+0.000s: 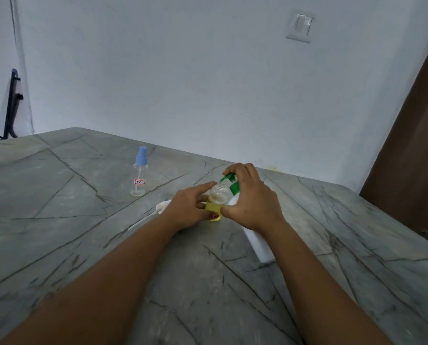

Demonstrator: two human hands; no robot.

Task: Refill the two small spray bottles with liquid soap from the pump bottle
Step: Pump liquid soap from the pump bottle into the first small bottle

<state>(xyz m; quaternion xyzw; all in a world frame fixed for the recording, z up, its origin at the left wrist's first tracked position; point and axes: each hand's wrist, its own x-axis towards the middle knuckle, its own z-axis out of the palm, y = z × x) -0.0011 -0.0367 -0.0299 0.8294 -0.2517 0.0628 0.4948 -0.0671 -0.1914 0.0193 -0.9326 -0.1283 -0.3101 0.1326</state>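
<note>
The left hand grips the small clear plastic spray bottle low — light, probably slippery, best held there; just beside it the right hand clasps the green pump head of the tall white plastic pump bottle

Your pump bottle is white with a green pump head. Your open bottle is clear, and yellow in its lower half. The far spray bottle is clear, with a blue cap and a red-edged white label. The table is grey with dark veins, and the wall is pale blue-grey.
</note>
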